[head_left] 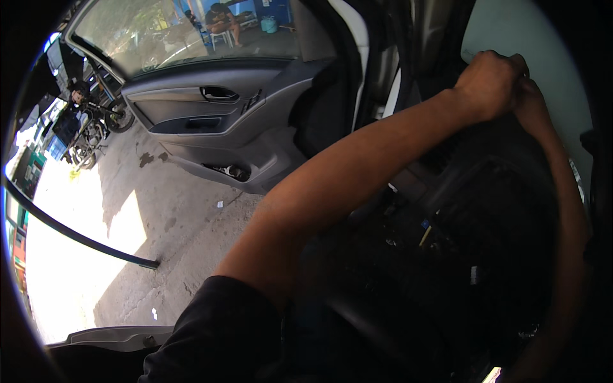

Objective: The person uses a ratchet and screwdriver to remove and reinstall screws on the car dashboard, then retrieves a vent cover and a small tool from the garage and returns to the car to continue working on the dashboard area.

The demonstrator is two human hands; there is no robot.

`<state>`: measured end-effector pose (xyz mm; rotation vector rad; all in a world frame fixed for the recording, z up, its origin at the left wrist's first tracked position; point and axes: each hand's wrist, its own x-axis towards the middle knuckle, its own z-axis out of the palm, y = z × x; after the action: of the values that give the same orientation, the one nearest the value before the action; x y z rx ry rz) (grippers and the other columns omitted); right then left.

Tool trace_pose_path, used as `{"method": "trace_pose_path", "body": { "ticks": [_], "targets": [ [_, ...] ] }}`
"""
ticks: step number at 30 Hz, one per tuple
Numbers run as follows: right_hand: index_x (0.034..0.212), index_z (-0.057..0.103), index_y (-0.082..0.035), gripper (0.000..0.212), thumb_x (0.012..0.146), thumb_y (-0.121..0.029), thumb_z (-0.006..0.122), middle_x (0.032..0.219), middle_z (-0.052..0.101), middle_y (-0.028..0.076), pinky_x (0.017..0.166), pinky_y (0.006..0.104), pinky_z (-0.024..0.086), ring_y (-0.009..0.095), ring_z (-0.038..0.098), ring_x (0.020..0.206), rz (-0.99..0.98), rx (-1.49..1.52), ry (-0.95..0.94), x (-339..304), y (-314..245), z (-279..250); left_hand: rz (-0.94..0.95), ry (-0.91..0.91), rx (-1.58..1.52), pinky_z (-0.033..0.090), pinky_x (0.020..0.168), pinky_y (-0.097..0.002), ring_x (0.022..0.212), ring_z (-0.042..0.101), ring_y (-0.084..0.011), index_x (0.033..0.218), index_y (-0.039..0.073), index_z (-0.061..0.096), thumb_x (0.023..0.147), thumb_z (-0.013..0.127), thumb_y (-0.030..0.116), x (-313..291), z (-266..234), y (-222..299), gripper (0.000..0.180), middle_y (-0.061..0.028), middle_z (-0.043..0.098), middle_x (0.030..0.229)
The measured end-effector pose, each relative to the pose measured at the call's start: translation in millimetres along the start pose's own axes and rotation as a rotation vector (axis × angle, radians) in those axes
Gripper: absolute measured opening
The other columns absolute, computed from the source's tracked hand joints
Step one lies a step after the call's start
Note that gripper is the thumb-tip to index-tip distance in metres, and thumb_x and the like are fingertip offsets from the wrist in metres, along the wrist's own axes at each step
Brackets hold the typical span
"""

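Note:
Both arms reach up into the dark interior of a car. My left hand [486, 86] is closed, with its back toward me and its fingers curled out of sight. Right up against it is my right hand [531, 105], also closed and partly covered by the left. Whatever lies between the fingers is hidden. Behind both hands is a pale greenish, glass-like panel [530, 32], and I cannot tell whether they touch it.
An open car door [255, 137] with grey trim and a window stands at left. The dark cabin floor holds a yellow stick-like piece [426, 236] and a white scrap [474, 275]. Outside are concrete ground [185, 242], a motorcycle [92, 131] and a seated person [221, 22].

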<state>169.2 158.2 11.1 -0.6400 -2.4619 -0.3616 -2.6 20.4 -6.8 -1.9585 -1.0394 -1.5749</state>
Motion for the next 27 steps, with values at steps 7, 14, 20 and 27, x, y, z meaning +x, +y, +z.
{"method": "trace_pose_path", "body": {
  "ticks": [7,14,20,27],
  "targets": [
    [0.106,0.071,-0.004,0.038,0.101,-0.039,0.057,0.090,0.072,0.020,0.084,0.0514,0.055,0.039,0.070,0.090,-0.020,-0.193,-0.092,1,-45,-23,0.029,-0.197,0.257,0.059,0.068,-0.0465,0.073,0.072,-0.0394,0.099,-0.001,0.061,0.093,0.063,0.020,3,-28,15,0.022,-0.0221,0.070,0.077],
    [0.119,0.069,-0.014,0.037,0.102,-0.044,0.054,0.087,0.073,0.018,0.079,0.0508,0.056,0.040,0.071,0.085,-0.114,-0.248,-0.069,3,-68,-35,-0.058,-0.358,0.608,0.059,0.067,-0.0440,0.076,0.074,-0.0348,0.092,0.003,0.070,0.083,0.068,0.016,18,-57,46,0.017,-0.0193,0.073,0.082],
    [0.116,0.067,-0.020,0.038,0.103,-0.050,0.047,0.082,0.074,0.013,0.072,0.0460,0.058,0.034,0.073,0.080,-0.244,-0.304,-0.032,6,-97,-39,-0.170,-0.577,0.745,0.059,0.075,-0.0431,0.087,0.075,-0.0332,0.089,0.006,0.076,0.087,0.065,0.021,7,-98,66,0.019,-0.0164,0.075,0.088],
    [0.089,0.066,-0.012,0.021,0.087,-0.033,0.069,0.073,0.072,0.010,0.059,0.0424,0.058,0.029,0.074,0.070,-0.395,-0.200,-0.039,-29,-188,-58,-0.293,-0.570,0.313,0.043,0.062,-0.0547,0.066,0.058,-0.0463,0.091,0.000,0.064,0.103,0.056,0.029,-71,-168,77,0.033,-0.0249,0.061,0.071]
  ]
}}
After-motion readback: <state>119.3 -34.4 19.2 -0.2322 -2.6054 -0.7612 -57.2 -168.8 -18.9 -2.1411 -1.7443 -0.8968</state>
